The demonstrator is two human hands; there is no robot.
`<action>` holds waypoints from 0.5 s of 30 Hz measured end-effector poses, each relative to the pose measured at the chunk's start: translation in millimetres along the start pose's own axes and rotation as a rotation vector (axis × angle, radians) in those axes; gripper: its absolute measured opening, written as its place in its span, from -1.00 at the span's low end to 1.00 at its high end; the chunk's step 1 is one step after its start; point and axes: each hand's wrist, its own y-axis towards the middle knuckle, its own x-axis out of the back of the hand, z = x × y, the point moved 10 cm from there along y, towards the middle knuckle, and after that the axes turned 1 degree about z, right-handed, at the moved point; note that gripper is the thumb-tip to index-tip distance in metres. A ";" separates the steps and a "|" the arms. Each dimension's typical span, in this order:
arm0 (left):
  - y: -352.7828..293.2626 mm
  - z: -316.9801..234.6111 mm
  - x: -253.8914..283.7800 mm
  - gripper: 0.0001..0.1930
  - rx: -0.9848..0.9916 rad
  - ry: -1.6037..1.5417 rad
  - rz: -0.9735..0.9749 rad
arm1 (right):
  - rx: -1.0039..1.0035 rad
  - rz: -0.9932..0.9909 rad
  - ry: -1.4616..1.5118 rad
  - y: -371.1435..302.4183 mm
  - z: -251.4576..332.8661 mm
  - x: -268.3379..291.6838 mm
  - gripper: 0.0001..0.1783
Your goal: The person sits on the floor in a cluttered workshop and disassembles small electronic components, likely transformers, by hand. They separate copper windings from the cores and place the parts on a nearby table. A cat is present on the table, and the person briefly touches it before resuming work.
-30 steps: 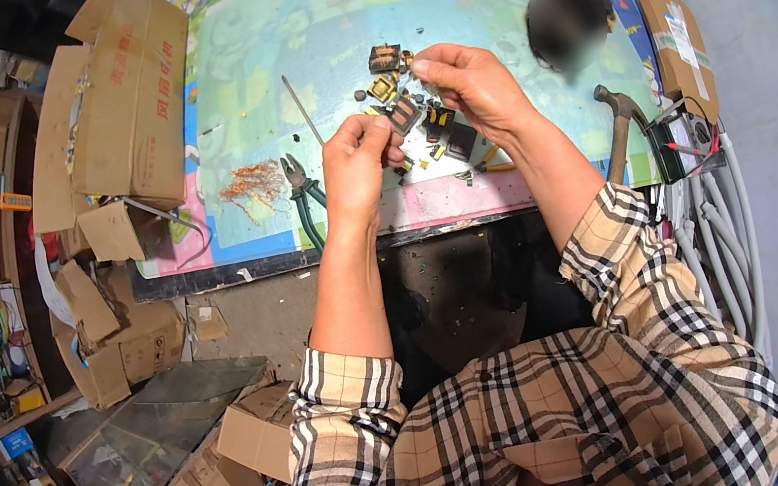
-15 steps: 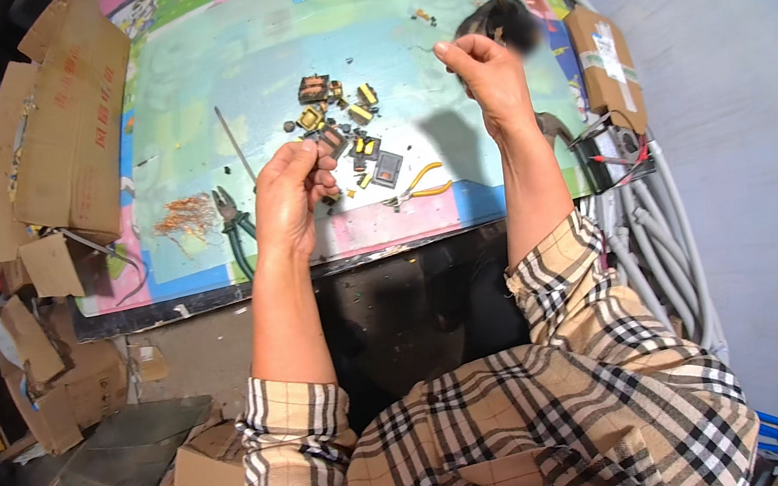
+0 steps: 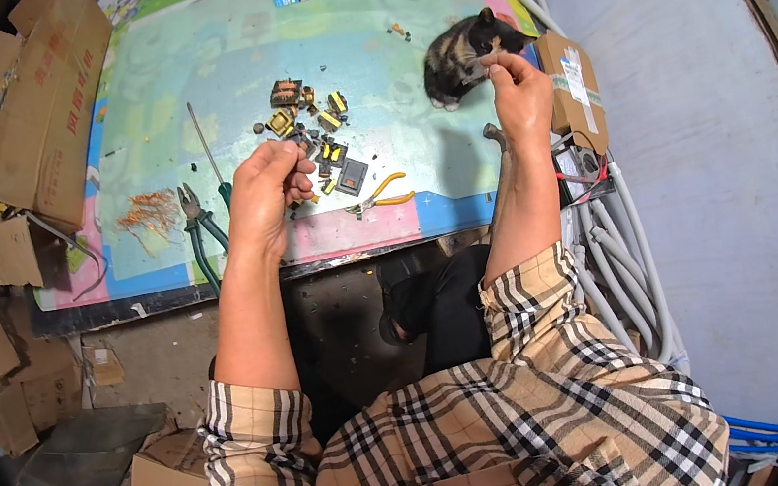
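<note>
Transformer parts (image 3: 329,122) lie beyond and right of the left hand (image 3: 268,185).

Your forearms (image 3: 264,325) extend forward, well apart. Your left hand (image 3: 270,185) has curled fingers (image 3: 299,168). Your right hand (image 3: 523,103) sits farther forward, thumb and forefinger pinched.

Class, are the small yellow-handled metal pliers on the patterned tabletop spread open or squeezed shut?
The yellow-handled pliers lie spread open: a gap shows between their two handles.
</note>
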 end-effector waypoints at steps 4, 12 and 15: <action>1.3 3.3 -2.0 -0.83 0.004 0.033 0.005 | -0.009 -0.069 0.046 2.5 -6.3 8.5 -0.82; -0.2 2.2 -2.4 -0.82 -0.005 0.061 -0.007 | -0.208 -0.103 0.272 3.4 -30.4 18.7 -0.84; 0.5 3.1 -3.7 -0.82 -0.004 0.066 -0.003 | -0.261 -0.123 0.276 1.9 -37.0 22.4 -0.83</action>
